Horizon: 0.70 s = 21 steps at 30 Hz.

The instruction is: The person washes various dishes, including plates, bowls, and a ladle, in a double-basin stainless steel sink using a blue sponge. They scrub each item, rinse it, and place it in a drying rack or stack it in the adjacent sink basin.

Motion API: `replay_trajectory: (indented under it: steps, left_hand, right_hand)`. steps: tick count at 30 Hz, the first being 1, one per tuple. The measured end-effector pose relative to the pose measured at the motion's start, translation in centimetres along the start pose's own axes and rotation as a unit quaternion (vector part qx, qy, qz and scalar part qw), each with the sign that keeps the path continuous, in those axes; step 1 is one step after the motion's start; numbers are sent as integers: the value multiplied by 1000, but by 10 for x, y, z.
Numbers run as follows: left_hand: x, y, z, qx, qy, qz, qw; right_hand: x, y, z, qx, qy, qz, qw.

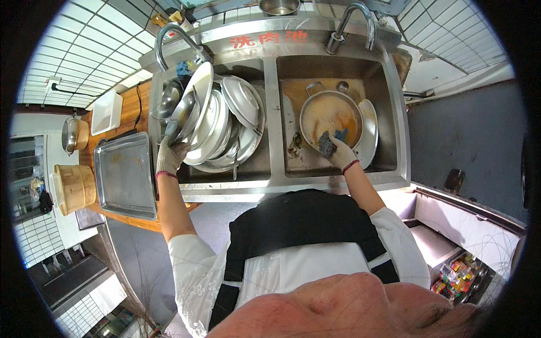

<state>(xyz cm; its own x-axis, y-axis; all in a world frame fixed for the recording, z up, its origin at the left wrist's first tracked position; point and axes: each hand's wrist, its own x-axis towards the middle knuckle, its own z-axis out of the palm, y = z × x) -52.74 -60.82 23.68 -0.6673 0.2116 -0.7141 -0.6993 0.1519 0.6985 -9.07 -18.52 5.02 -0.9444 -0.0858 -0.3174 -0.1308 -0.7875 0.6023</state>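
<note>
My left hand (170,153), in a pale knit glove, is at the left side of a dish pile in the left basin. It grips a shiny metal bowl (187,116) tilted on its edge against white plates (207,139). My right hand (341,155), gloved too, holds a dark grey scouring pad (326,144) at the near rim of a metal pot (310,95). Something blue (340,134) shows by its fingers. Cloudy, foamy orange-brown liquid (331,110) fills the pot. A white plate (370,126) leans in the right basin beside it.
Two curved faucets (351,21) rise behind the double steel sink (274,122). A ladle (342,87) lies behind the pot, and dark scraps (295,143) lie left of it. On the wooden counter (141,101) are a metal tray (125,175) and a white plastic bin (107,112).
</note>
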Motion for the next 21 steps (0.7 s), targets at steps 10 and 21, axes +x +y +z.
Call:
replay_trajectory:
  steps: [10,21]
  left_hand:
    - [-101,-31,44,31,-82,89,992]
    - [-127,-112,126,35,-182,46,982]
  right_hand:
    - [39,27,89,-467,94,-200,856]
    - [89,21,135,-395,94,-203,891]
